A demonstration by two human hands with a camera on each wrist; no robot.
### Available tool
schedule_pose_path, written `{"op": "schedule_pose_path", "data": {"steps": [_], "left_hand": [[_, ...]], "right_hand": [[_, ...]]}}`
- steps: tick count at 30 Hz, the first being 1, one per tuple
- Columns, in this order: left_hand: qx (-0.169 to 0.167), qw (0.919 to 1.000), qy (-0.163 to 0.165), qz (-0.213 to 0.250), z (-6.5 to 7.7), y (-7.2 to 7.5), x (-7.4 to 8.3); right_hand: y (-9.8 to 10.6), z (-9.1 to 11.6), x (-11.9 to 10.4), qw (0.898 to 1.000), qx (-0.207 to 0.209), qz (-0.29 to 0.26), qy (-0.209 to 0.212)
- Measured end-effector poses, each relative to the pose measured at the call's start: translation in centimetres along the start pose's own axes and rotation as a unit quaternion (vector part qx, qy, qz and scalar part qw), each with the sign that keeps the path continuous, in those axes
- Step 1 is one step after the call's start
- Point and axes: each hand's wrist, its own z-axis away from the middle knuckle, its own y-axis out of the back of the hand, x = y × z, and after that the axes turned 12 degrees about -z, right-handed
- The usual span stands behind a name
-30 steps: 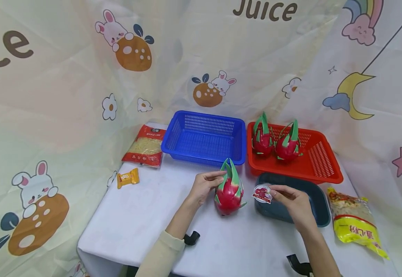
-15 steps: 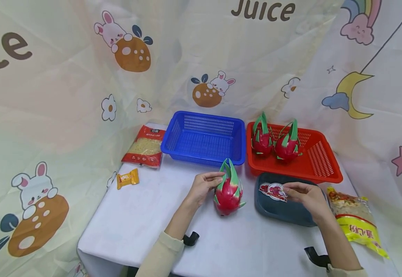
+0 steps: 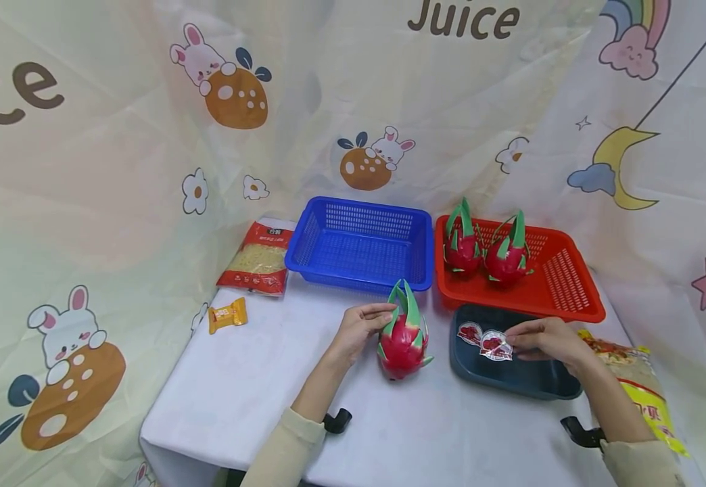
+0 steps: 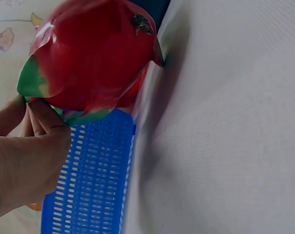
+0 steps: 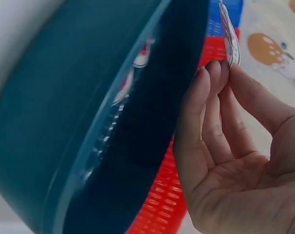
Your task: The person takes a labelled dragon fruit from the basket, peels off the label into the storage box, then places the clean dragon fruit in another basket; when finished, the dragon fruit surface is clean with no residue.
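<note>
In the head view a red dragon fruit (image 3: 403,348) with green leaf tips stands upright at the middle of the table. My left hand (image 3: 358,331) pinches one of its leaves between thumb and fingers, also seen in the left wrist view. To the right, my right hand (image 3: 550,340) pinches a round red-and-white sticker (image 3: 496,345) by its edge over a dark teal tray (image 3: 505,384). Another sticker (image 3: 469,332) shows at the tray's left side. The right wrist view has the pinched sticker edge-on (image 5: 229,39) at the fingertips, above the tray wall (image 5: 69,97).
A blue basket (image 3: 359,274) stands behind the fruit. Beside it, a red basket (image 3: 548,291) holds two more dragon fruits (image 3: 507,260). Left lie a red food bag (image 3: 258,259) and an orange packet (image 3: 228,315); a yellow bag (image 3: 648,399) is partly behind the right forearm.
My right hand has moved right with its sticker, from the tray's left edge to over the tray. The other sticker has come into view. My left hand and the fruit stay put.
</note>
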Motion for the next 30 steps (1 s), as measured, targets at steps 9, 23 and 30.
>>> {"op": "schedule_pose_path", "data": {"steps": [9,23,30], "left_hand": [[-0.001,0.9999,0.002,0.012,0.0,0.1,-0.2],[-0.004,0.9999,0.0,0.015,0.1,0.2,-0.3],[-0.008,0.9998,-0.006,0.016,0.1,0.5,-0.3]], "right_hand": [[0.0,-1.6,1.4,0.999,-0.024,0.003,-0.045],[-0.9,-2.7,3.6,0.997,-0.039,0.052,-0.052],[-1.3,-3.0,3.2,0.994,-0.026,0.091,-0.048]]}}
